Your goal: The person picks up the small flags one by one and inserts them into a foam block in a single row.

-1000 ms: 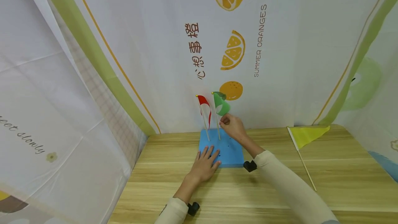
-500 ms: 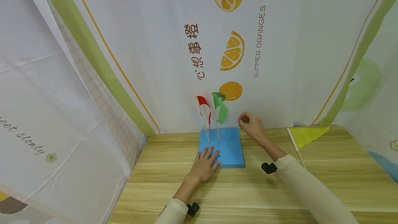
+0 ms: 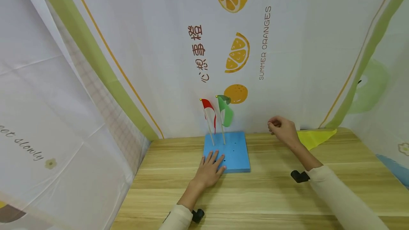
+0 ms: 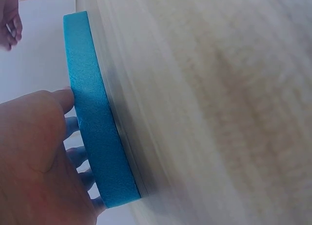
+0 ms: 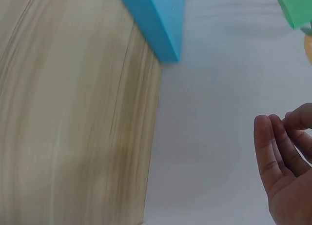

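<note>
My left hand (image 3: 208, 171) rests spread on the front left of a blue foam board (image 3: 238, 159), fingers straight across its top. In the left wrist view the thumb lies at the edge of the board (image 4: 97, 112). A red and white flag (image 3: 209, 104) and a green flag (image 3: 226, 113) stand on thin sticks in the board's back left part. Over the back of the table, right of the board, my right hand (image 3: 284, 130) holds nothing, its fingers loosely bent. Just beyond it lies a yellow flag (image 3: 316, 138), its stick hidden by the hand and arm.
Several small holes dot the board's top. The wooden table (image 3: 271, 198) ends at a white curtain (image 3: 159, 63) printed with oranges, and more cloth (image 3: 64, 116) hangs on the left. A black wrist camera (image 3: 299, 176) sits by the right sleeve.
The right hand has moved away from the green flag to the right, over toward the yellow flag. The green flag stays upright in the board, and the left hand has kept its place.
</note>
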Demonstrator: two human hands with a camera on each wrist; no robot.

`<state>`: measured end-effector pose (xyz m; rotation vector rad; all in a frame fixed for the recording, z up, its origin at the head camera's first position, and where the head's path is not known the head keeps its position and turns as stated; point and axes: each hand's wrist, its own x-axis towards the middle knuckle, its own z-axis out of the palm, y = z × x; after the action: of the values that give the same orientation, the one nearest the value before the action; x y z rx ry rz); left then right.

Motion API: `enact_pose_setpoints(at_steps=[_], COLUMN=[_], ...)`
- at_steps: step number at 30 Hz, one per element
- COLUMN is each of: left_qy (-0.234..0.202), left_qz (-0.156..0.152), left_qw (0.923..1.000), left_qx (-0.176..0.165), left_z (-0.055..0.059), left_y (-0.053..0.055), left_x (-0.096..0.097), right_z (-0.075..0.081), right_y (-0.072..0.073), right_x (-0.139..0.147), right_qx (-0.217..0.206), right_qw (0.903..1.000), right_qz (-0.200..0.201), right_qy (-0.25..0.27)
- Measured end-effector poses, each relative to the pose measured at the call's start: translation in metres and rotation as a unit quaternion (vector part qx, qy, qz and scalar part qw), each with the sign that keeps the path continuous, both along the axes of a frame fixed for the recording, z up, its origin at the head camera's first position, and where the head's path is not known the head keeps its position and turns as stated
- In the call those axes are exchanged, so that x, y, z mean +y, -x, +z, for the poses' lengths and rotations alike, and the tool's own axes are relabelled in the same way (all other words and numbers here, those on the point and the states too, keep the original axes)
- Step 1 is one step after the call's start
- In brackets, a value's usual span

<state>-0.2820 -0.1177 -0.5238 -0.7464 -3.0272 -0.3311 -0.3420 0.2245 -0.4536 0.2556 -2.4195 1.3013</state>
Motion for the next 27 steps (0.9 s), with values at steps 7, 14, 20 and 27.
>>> enact_pose_setpoints(at_steps=[7, 14, 20, 27], left_qy=[-0.004, -0.004, -0.005, -0.007], left_qz=[-0.001, -0.004, -0.003, -0.003], left_qw=[1.0, 1.0, 1.0, 1.0], left_qx=[0.0, 0.006, 0.005, 0.004], left_z=[0.001, 0.001, 0.001, 0.001], left_y=[-0.001, -0.001, -0.001, -0.002], left_x=[0.0, 0.0, 0.0, -0.001], right_z=[-0.007, -0.024, -0.037, -0.043], right_y=[-0.013, -0.021, -0.028, -0.038], right_x=[0.037, 0.07, 0.091, 0.105], right_qx=[-0.015, -0.038, -0.046, -0.093], right_qw=[0.9991, 0.9962, 0.9909, 0.9792], right_qz=[-0.026, -0.045, -0.051, -0.04], right_qy=[-0.029, -0.065, -0.116, -0.175])
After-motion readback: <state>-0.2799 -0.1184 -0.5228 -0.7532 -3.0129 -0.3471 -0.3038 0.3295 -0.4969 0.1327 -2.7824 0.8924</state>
